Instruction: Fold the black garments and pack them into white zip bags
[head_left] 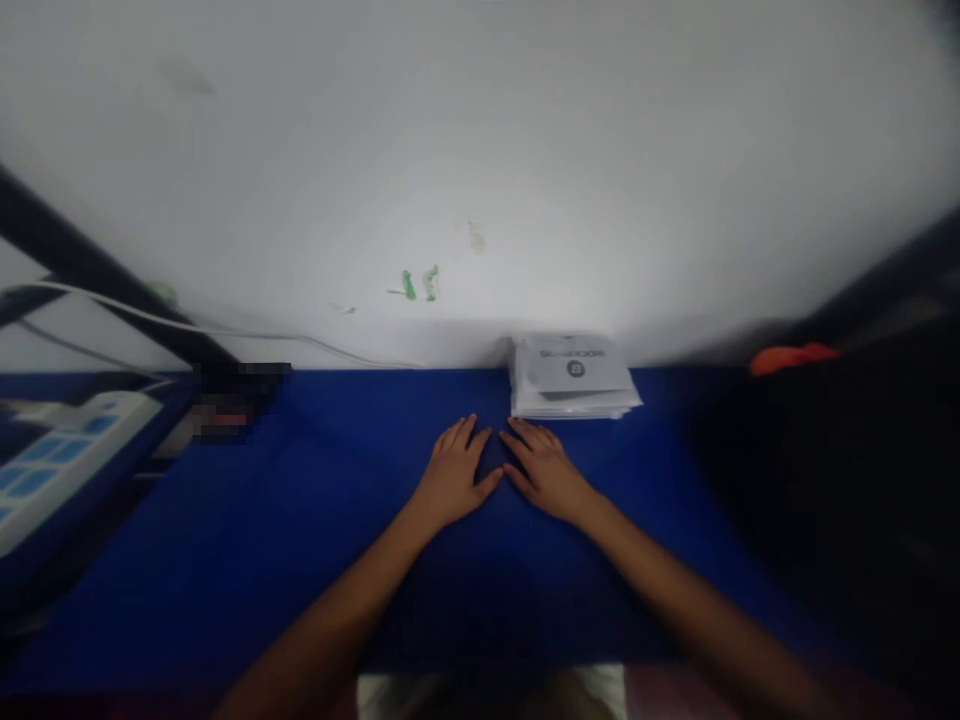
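My left hand [455, 470] lies palm down on the blue tabletop [300, 520], fingers spread, holding nothing. Beside it, my right hand [546, 468] also rests flat with its fingers apart and nothing in them. The two thumbs point toward each other and nearly touch. A stack of white printed packets [576, 378] sits against the wall, just beyond my right fingertips. A dark round logo and some lettering show on the top packet.
A white power strip with blue sockets [67, 450] is at the far left. A white cable [300, 338] runs along the wall [480, 130]. A pixelated dark object [229, 405] stands at the back left. An orange item [793, 358] and a dark mass [840, 500] are at the right.
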